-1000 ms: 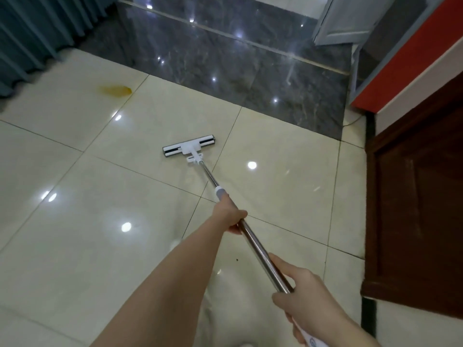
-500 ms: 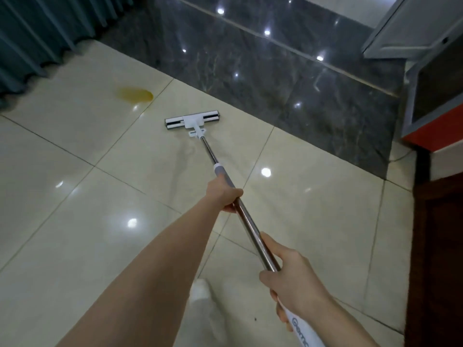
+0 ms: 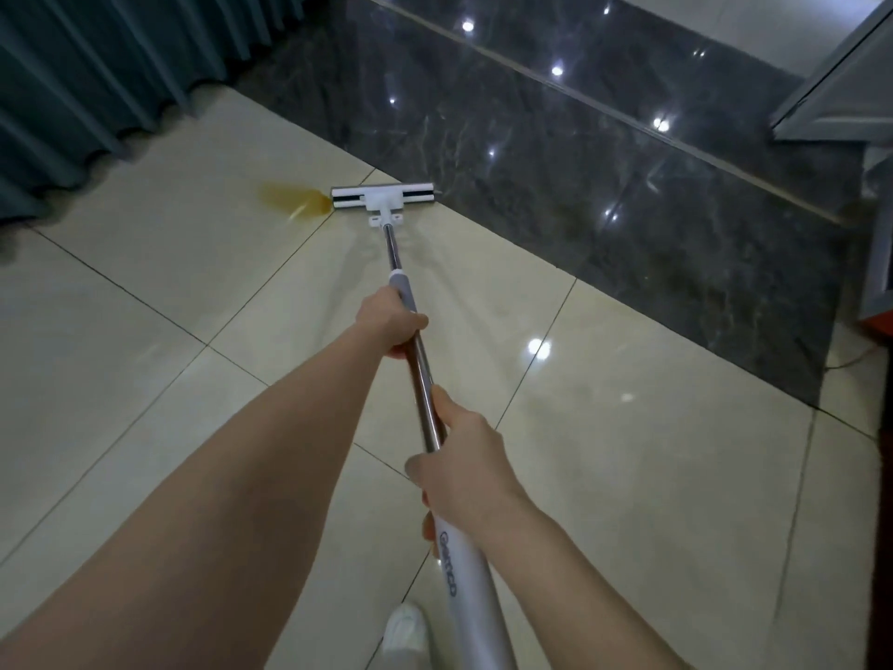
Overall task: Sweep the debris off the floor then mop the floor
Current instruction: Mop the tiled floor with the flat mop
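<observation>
A flat mop with a white head [image 3: 382,199] and a steel pole [image 3: 419,369] rests on the cream tiled floor [image 3: 145,360]. My left hand [image 3: 391,324] grips the pole just below its grey collar. Further down, my right hand [image 3: 461,469] holds the pole where the white handle begins. The left end of the mop head touches a yellow-brown puddle [image 3: 292,205] on the tile. Wet streaks show on the floor behind the head.
A teal curtain [image 3: 96,74] hangs at the upper left. A dark marble strip [image 3: 604,186] runs diagonally just beyond the mop head. A grey door panel [image 3: 841,94] and a red-edged unit [image 3: 877,326] stand at the right. My white shoe [image 3: 405,631] shows at the bottom.
The mop head has been pushed forward and left across the tile until its left end reached the yellow puddle. Both hands kept their grip, and the view has swung left.
</observation>
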Available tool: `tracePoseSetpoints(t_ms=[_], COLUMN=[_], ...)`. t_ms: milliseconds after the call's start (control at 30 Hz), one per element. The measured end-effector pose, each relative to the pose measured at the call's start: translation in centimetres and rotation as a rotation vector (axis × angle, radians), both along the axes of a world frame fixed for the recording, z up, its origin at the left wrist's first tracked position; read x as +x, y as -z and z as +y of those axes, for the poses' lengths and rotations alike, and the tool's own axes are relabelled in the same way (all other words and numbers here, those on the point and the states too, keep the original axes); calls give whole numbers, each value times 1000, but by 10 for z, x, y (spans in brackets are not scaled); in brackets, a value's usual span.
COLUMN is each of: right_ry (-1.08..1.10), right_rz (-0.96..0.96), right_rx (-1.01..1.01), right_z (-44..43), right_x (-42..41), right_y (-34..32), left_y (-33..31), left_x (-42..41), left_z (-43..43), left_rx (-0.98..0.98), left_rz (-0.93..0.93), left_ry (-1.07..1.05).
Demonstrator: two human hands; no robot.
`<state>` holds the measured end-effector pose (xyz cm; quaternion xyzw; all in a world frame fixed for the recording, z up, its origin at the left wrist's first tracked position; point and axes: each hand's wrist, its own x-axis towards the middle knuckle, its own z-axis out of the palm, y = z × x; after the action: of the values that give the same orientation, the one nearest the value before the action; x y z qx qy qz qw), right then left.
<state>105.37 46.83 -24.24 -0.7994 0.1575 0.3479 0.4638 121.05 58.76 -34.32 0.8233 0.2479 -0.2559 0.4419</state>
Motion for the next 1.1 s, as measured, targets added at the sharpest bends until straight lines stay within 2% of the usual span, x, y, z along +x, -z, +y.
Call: tracePoseSetpoints(t_ms=[167,300,667,800,933,1100], right_ry=[25,-40,-228,-275,-265,-181], right_rz=[50,38,89,70,64,27], right_rx=[18,-21,-102,-93,-87,-40], right_z=[-20,-49,-184,-224,-237,-223], right_x=[-32,-72,-256,-299,-310,-294], right_y=[-10,-20,-82,-104,-113,-103], left_y=[-5,-18,-56,-66,-74,-73], left_x=[-33,-77,-288,-345,-362,-345], left_z=[-19,-42,-145,-178,-192,-182], left_rx=[30,8,-116,-166,-182,-101], left_rz=[15,48,154,161,159,72], left_ry=[25,-19,-173,-217,-264,-290])
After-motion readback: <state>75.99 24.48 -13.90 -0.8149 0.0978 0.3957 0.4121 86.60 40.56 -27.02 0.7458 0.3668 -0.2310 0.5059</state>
